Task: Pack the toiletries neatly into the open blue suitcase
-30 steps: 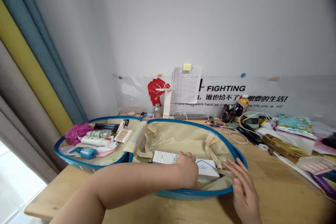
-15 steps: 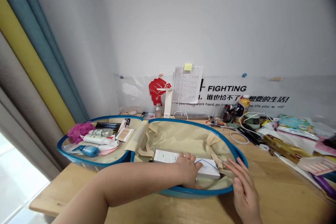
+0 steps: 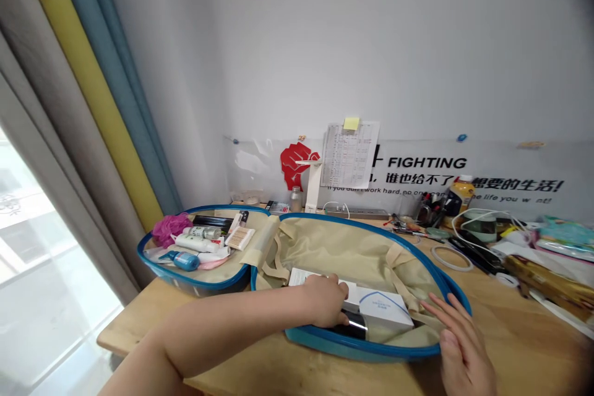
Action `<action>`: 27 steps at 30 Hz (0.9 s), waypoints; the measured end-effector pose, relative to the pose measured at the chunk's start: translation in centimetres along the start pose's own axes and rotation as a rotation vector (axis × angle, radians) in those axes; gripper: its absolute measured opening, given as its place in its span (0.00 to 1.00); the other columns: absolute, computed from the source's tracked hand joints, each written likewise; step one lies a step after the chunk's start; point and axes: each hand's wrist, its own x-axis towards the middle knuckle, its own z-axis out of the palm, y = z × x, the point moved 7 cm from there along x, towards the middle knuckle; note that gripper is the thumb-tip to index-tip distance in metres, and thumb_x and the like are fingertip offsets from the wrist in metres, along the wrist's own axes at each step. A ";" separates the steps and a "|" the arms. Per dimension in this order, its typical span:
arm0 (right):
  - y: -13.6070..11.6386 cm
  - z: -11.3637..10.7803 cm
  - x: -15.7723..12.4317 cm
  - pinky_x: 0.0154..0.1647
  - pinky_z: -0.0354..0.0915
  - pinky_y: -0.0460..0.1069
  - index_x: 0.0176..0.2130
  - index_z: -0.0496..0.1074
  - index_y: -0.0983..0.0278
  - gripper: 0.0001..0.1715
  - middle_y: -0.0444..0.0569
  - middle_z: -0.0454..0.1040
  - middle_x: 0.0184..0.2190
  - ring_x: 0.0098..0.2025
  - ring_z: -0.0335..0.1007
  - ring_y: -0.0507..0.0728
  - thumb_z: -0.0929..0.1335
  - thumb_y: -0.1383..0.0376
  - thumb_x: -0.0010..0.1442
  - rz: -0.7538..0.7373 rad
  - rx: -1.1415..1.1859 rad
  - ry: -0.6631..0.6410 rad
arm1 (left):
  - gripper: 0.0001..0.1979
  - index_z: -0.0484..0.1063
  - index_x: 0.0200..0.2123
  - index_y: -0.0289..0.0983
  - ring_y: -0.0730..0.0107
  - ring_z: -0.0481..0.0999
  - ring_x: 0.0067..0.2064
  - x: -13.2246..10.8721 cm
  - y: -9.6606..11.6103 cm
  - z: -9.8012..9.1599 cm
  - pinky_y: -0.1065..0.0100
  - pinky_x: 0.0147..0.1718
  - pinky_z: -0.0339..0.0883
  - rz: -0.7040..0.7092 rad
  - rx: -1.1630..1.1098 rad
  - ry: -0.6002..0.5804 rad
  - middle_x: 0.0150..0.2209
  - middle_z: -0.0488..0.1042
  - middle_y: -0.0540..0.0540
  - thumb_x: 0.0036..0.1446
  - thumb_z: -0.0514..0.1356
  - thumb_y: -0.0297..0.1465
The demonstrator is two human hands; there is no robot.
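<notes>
An open case with a blue rim [image 3: 366, 346] and beige lining lies on the table. My left hand [image 3: 327, 302] reaches into its right half, fingers curled around the left end of a glossy black object [image 3: 356, 325] whose kind I cannot make out. Behind that hand lie white boxes, one with a blue line on it [image 3: 385, 310]. My right hand [image 3: 466, 346] rests at the right end of the rim, fingers extended. Beige straps [image 3: 399, 278] hang inside this half.
In the left half sit a purple bath puff [image 3: 171, 230], a blue pump bottle [image 3: 183, 260], a white tube [image 3: 197, 244] and cotton swabs [image 3: 240, 237]. A desk lamp [image 3: 313, 187] stands behind. Cables, a yellow-labelled bottle [image 3: 459, 199] and other clutter occupy the right.
The view has swung left, so the scene sits farther right. My left hand has shifted left relative to the boxes, and the black object now shows beside it. My right hand stays at the rim.
</notes>
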 end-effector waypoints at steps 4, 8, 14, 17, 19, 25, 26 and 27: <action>0.2 0.0 0.0 0.56 0.63 0.65 0.47 0.73 0.62 0.20 0.55 0.75 0.49 0.61 0.62 0.68 0.57 0.59 0.67 0.010 0.008 0.009 | 0.29 0.63 0.59 0.43 0.51 0.73 0.55 -1.4 -1.2 -1.2 0.56 0.49 0.69 -0.001 -0.040 0.078 0.57 0.70 0.41 0.57 0.58 0.46; 0.1 0.0 0.0 0.56 0.63 0.66 0.47 0.73 0.61 0.20 0.55 0.75 0.49 0.61 0.62 0.68 0.57 0.59 0.67 0.013 0.018 0.004 | 0.21 0.64 0.58 0.45 0.60 0.73 0.55 -3.9 -7.0 -4.3 0.61 0.52 0.66 -0.151 -0.071 0.250 0.58 0.69 0.46 0.65 0.47 0.41; -0.1 -0.1 0.1 0.56 0.63 0.65 0.47 0.72 0.61 0.19 0.55 0.75 0.49 0.62 0.61 0.68 0.57 0.61 0.67 -0.004 0.023 0.005 | 0.21 0.64 0.57 0.36 0.58 0.71 0.55 -9.7 -21.8 -6.7 0.50 0.54 0.64 -0.533 -0.037 0.405 0.58 0.68 0.38 0.67 0.50 0.40; -0.1 -0.1 0.2 0.55 0.63 0.65 0.47 0.72 0.61 0.19 0.55 0.75 0.49 0.62 0.61 0.68 0.57 0.61 0.67 -0.004 0.021 0.003 | 0.20 0.66 0.55 0.37 0.57 0.71 0.54 -12.4 -27.6 -6.0 0.49 0.53 0.66 -0.618 -0.015 0.375 0.56 0.69 0.41 0.64 0.57 0.40; -0.1 -0.1 0.2 0.55 0.63 0.65 0.48 0.72 0.61 0.19 0.54 0.74 0.49 0.62 0.61 0.67 0.57 0.61 0.67 -0.001 0.021 0.000 | 0.19 0.67 0.54 0.37 0.57 0.71 0.54 -13.6 -30.1 -4.9 0.49 0.53 0.67 -0.644 0.000 0.335 0.56 0.69 0.41 0.63 0.58 0.38; -0.1 -0.2 0.1 0.54 0.64 0.64 0.47 0.73 0.61 0.19 0.54 0.75 0.49 0.61 0.63 0.67 0.57 0.59 0.67 -0.001 0.013 0.009 | 0.19 0.67 0.55 0.37 0.57 0.71 0.55 -14.2 -33.5 -1.9 0.49 0.53 0.66 -0.651 0.049 0.206 0.57 0.68 0.41 0.63 0.59 0.37; 0.0 -0.2 0.1 0.55 0.64 0.64 0.47 0.73 0.61 0.19 0.54 0.75 0.48 0.61 0.63 0.67 0.57 0.59 0.67 0.006 0.013 0.008 | 0.19 0.67 0.55 0.37 0.57 0.71 0.55 -14.0 -33.8 -1.7 0.49 0.53 0.67 -0.652 0.058 0.188 0.57 0.68 0.41 0.63 0.59 0.37; 0.0 -0.2 0.1 0.55 0.64 0.65 0.47 0.73 0.61 0.19 0.54 0.75 0.49 0.61 0.62 0.67 0.57 0.59 0.67 0.012 0.014 0.007 | 0.19 0.67 0.55 0.38 0.57 0.71 0.55 -13.8 -34.1 -1.5 0.49 0.53 0.67 -0.652 0.067 0.170 0.57 0.68 0.41 0.62 0.59 0.37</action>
